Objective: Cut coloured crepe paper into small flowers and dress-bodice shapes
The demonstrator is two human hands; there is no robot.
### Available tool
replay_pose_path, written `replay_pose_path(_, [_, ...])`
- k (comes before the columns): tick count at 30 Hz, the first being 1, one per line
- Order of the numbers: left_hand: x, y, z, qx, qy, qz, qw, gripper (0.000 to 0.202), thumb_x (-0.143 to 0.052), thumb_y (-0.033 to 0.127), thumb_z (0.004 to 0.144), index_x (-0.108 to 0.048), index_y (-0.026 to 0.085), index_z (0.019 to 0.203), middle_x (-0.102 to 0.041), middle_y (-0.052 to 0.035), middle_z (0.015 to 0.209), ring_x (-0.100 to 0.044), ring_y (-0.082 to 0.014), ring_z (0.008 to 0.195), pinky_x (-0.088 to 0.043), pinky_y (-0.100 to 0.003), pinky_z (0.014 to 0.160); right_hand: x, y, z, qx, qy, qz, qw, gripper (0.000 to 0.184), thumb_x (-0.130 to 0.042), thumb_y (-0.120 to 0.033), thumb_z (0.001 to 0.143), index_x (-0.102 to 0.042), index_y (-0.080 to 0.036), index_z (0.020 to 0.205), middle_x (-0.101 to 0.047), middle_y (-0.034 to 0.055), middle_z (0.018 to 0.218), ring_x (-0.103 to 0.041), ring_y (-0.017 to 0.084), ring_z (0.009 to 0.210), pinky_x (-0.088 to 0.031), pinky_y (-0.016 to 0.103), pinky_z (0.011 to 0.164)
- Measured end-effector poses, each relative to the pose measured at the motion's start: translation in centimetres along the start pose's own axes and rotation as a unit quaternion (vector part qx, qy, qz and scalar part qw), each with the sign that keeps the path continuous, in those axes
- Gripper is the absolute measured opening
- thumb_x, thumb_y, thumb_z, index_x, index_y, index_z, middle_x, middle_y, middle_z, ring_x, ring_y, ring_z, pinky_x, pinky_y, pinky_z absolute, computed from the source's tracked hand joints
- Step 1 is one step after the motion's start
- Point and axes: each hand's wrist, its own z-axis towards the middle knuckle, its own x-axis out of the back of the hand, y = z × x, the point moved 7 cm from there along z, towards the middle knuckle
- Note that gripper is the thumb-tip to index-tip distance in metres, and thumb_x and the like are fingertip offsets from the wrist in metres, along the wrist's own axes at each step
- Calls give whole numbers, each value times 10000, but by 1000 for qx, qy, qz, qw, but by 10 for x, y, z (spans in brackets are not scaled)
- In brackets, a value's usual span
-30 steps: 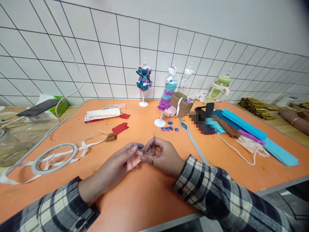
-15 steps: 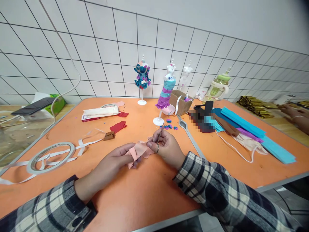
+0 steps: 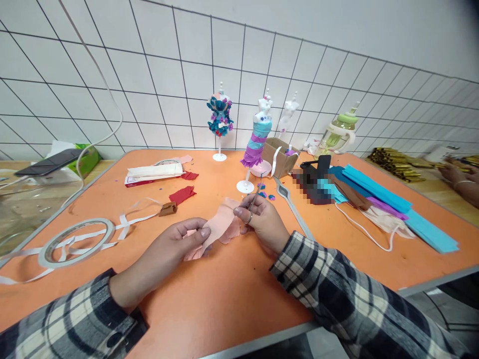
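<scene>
Near the table's front middle, my left hand (image 3: 187, 238) pinches a pale pink crepe paper strip (image 3: 220, 222) between thumb and fingers. More pink paper (image 3: 231, 233) hangs behind the strip, partly hidden by it. The fingers of my right hand (image 3: 262, 219) are closed at the strip's far end, thumb and forefinger against its edge. A slim metal tool (image 3: 256, 196) sticks up from the same hand, pointing away from me; its lower part is hidden, so its kind is unclear. Beyond it, small blue and purple paper bits (image 3: 262, 194) lie on the orange table (image 3: 209, 314).
A small mannequin in blue and purple (image 3: 258, 142) stands beyond my right hand, a flowered mannequin (image 3: 220, 117) further left. A tape roll (image 3: 77, 243) lies left, red paper (image 3: 182, 194) behind my left hand. Blue paper strips (image 3: 377, 189) lie right. Another person's hand (image 3: 454, 174) shows far right.
The pink strip has been turned and stretched out flatter between my hands. My right hand has shifted slightly right, the metal tool with it; my left hand has moved slightly left.
</scene>
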Motion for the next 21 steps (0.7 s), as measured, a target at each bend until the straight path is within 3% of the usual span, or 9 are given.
replay_pose_path(4, [11,13,0,-63,61,-51,995,261,-809,396,754,-677,172,770,-611,31,626,-475,-89,550,-397,-173,529,-3,5,-1,-59,-67,-68,994,478,-723,-592,722,-566,-169,880,-626,-7,773,-506,67,499,-477,194,397])
replay_pose_path(7, [24,19,-1,-99,108,-67,987,226,-813,351,757,-689,178,831,-608,33,663,-498,-88,582,-424,-166,557,-21,9,-13,-99,-223,-102,964,500,-673,-628,765,-612,-142,862,-653,5,733,-417,40,401,-362,175,334])
replay_pose_path(10, [26,20,-1,-107,99,-43,988,204,-787,348,789,-693,181,857,-602,31,658,-477,-84,574,-412,-160,546,-38,16,-32,-146,-356,-134,913,523,-703,-624,753,-664,-119,884,-672,14,713,-394,34,411,-295,173,358])
replay_pose_path(16, [10,16,-3,-79,44,-29,995,227,-816,365,756,-703,204,871,-572,46,574,-488,-95,547,-423,-173,532,-45,19,-39,-147,-397,-162,892,606,-716,-688,696,-689,-123,914,-673,24,732,-584,111,698,-433,219,654])
replay_pose_path(21, [12,19,-4,-87,65,-38,993,240,-805,346,767,-716,217,949,-603,39,623,-510,-96,574,-438,-179,548,-44,20,-41,-151,-417,-179,878,589,-686,-700,720,-697,-127,855,-663,15,712,-585,109,669,-446,234,687])
